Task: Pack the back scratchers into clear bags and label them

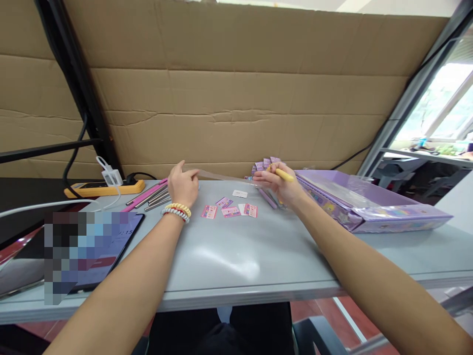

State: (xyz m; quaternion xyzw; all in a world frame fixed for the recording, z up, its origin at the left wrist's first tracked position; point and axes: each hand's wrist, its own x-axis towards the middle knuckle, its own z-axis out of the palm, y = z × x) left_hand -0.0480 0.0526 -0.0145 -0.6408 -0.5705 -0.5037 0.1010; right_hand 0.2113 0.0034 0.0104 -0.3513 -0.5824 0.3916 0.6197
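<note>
A thin clear strip [226,176], perhaps tape or plastic film, stretches above the table between my hands. My left hand [184,184], with beaded bracelets at the wrist, pinches its left end. My right hand [278,183] grips a slim yellow pen-like tool [284,174], and its fingertips meet the strip's right end. Whether those fingers also pinch the strip I cannot tell. Below lie several small printed cards, among them a pink one [231,212], a purple one [223,202] and a white one [240,194]. Purple sticks [267,198] rest just under my right hand.
An open purple box [402,226] stands on the right. Pink and silver pens [151,195] lie beyond my left wrist. A tablet [107,251] and a yellow power strip [105,188] with cables occupy the left. A cardboard panel [236,93] rises behind the grey table [236,256].
</note>
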